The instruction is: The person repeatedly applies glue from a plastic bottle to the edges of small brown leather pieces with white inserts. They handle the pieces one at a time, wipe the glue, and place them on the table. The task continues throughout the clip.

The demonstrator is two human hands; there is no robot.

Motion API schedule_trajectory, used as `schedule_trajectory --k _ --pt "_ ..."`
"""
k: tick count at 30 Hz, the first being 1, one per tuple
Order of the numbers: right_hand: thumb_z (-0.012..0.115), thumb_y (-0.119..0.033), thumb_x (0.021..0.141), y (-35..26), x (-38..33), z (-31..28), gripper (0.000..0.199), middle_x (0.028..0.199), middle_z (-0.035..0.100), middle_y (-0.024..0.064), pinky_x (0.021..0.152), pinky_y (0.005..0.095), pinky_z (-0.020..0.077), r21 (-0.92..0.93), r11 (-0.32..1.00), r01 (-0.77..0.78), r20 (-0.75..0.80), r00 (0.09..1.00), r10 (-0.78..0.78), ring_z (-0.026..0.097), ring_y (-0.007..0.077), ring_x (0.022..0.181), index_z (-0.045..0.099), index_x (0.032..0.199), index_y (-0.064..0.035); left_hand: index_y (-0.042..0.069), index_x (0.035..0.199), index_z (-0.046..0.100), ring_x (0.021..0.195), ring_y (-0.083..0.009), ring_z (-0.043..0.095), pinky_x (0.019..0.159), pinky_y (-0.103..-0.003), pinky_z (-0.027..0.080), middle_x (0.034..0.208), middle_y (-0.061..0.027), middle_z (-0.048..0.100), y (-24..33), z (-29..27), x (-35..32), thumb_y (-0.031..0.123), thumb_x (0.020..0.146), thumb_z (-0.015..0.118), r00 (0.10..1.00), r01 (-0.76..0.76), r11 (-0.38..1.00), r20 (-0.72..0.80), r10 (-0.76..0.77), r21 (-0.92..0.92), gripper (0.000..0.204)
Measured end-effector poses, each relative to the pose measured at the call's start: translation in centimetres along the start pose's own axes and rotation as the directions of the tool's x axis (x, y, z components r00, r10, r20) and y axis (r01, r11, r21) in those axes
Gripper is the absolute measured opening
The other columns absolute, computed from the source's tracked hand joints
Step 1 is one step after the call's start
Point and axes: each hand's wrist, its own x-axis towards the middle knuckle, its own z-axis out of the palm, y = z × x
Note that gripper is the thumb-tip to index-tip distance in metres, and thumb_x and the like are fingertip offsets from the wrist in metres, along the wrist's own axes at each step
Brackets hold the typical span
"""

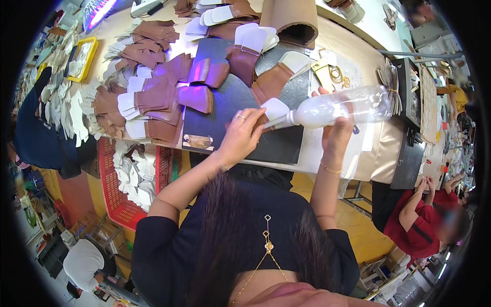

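My right hand (337,134) grips a clear plastic squeeze bottle (348,107) of white liquid, held sideways with its nozzle pointing left. The nozzle tip touches a brown leather piece with a white lining (272,113) on a dark work mat (240,102). My left hand (239,134), a ring on one finger, presses down on that piece with closed fingers. More brown and white cut pieces (153,100) lie stacked across the mat's left side.
A red basket (110,181) of white pieces hangs below the table's left edge. A brown roll (294,20) lies at the back. A yellow tray (84,59) sits far left. A person in red (424,220) sits at the right; another in white (84,263) lower left.
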Motion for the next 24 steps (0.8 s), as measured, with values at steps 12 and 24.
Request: schedule_trajectory --k 12,24 --pt "0.091 -0.021 0.066 2.2 -4.6 3.6 0.078 0.121 0.064 0.0151 0.096 0.0359 0.0507 -0.535 0.790 0.300 0.345 0.931 -0.119 0.063 0.0238 0.108 0.049 0.129 -0.0014 0.001 0.131 0.051 0.083 -0.0268 0.061 0.079 -0.038 0.051 0.115 -0.0157 0.052 0.8 -0.2 -0.6 -0.001 0.084 0.066 0.990 0.134 0.980 0.054 -0.128 -0.145 0.049" --pt "0.091 -0.024 0.066 0.7 -3.0 4.7 0.055 0.085 0.072 0.0108 0.067 0.0323 0.0553 -0.670 0.595 0.444 0.268 0.892 -0.364 0.070 0.0196 0.074 0.065 0.107 0.0033 0.000 0.114 0.065 0.054 -0.0122 0.061 0.056 -0.028 0.050 0.097 -0.0090 0.054 -1.4 0.1 0.5 0.005 0.083 0.073 0.964 0.255 0.950 0.127 -0.235 -0.181 0.032"
